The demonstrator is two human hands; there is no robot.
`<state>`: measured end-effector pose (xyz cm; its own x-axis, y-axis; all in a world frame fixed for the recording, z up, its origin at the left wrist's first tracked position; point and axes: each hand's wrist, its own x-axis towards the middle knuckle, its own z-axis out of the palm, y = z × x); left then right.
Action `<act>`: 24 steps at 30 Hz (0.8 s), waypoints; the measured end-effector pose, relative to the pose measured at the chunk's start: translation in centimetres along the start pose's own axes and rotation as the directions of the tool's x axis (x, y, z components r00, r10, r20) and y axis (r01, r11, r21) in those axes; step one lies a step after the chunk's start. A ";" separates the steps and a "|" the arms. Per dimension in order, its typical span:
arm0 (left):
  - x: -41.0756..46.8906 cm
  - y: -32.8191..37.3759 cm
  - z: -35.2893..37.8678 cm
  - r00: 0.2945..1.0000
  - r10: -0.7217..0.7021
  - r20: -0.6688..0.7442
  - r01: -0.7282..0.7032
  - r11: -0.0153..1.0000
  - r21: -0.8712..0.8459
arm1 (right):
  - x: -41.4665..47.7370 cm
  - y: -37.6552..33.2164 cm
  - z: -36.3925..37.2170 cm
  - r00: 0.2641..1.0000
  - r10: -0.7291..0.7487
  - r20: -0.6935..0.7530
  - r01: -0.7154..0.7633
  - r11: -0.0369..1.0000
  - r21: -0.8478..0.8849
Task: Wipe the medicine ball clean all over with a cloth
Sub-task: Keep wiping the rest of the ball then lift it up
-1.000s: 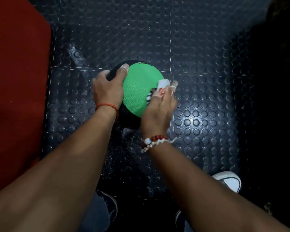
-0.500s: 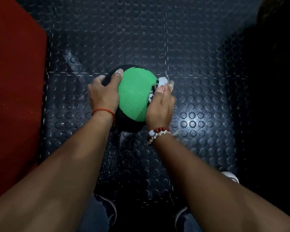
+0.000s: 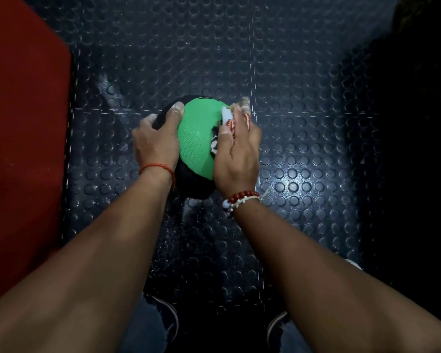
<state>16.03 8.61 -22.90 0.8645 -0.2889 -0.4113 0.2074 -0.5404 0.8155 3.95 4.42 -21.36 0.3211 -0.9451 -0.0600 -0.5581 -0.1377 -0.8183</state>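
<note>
A green and black medicine ball (image 3: 195, 141) sits on the studded floor in the middle of the view. My left hand (image 3: 157, 140) grips its left side, thumb laid over the top edge of the green panel. My right hand (image 3: 237, 154) covers the ball's right side and holds a small patterned cloth (image 3: 225, 121), white with red and black, against the green surface. Most of the cloth is hidden under my fingers.
The floor is dark rubber matting (image 3: 303, 161) with round studs. A red padded surface (image 3: 23, 149) runs along the left side. My shoes (image 3: 168, 319) show at the bottom edge. The right side is in deep shadow.
My right hand with the cloth has slid along the ball's right side, from the upper right edge down over the green panel. My left hand kept its hold.
</note>
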 end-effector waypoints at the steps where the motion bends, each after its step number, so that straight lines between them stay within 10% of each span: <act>1: -0.1 0.0 0.1 1.000 0.014 0.003 -0.014 1.000 0.007 | 0.0 0.3 -0.1 0.998 0.058 -0.015 -0.057 0.998 0.017; 5: -0.3 -0.1 0.2 1.000 0.011 -0.026 -0.010 1.000 0.024 | -2.3 0.5 0.5 0.974 0.224 -0.029 -0.220 0.971 0.090; 14: 0.0 0.3 -0.4 1.000 0.011 -0.008 -0.011 1.000 0.029 | 0.1 -0.6 0.5 0.995 -0.102 0.020 0.103 0.984 -0.143; 21: -0.4 -0.2 -0.4 0.994 0.105 0.044 -0.105 0.994 -0.007 | 1.2 1.2 -0.2 0.945 0.325 0.029 -0.326 0.944 0.043; 24: -0.1 -0.1 -0.4 0.991 0.124 0.054 -0.125 0.992 0.024 | -1.8 0.0 0.9 0.973 0.229 -0.014 -0.228 0.971 0.069</act>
<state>16.07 8.96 -22.75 0.8576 -0.3959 -0.3284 0.0861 -0.5188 0.8505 4.09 6.35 -21.79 0.1741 -0.9555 -0.2382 -0.5622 0.1021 -0.8207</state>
